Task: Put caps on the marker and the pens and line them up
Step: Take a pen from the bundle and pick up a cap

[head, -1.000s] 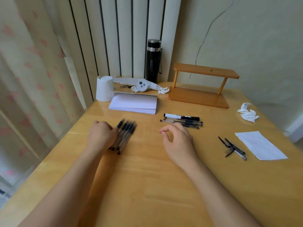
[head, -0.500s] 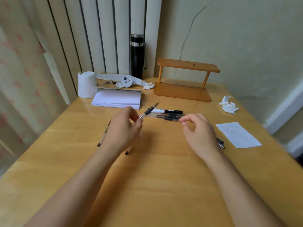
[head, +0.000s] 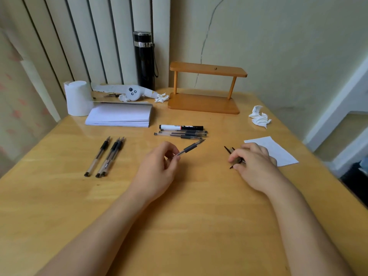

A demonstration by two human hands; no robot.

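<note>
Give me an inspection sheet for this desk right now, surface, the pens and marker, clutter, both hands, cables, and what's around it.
Surface: wooden table, glossy, bare in front.
Job's things: marker capped, lying beside capped pens; three uncapped pens lying at left; loose caps under the right hand.
Clutter: paper stack, paper roll, black flask, wooden shelf, crumpled tissue, paper sheet, white controller.
Grippers: left hand pinches an uncapped pen; right hand closes on the caps.
Cables: nothing seen.
Surroundings: vertical blinds, cracked wall.
</note>
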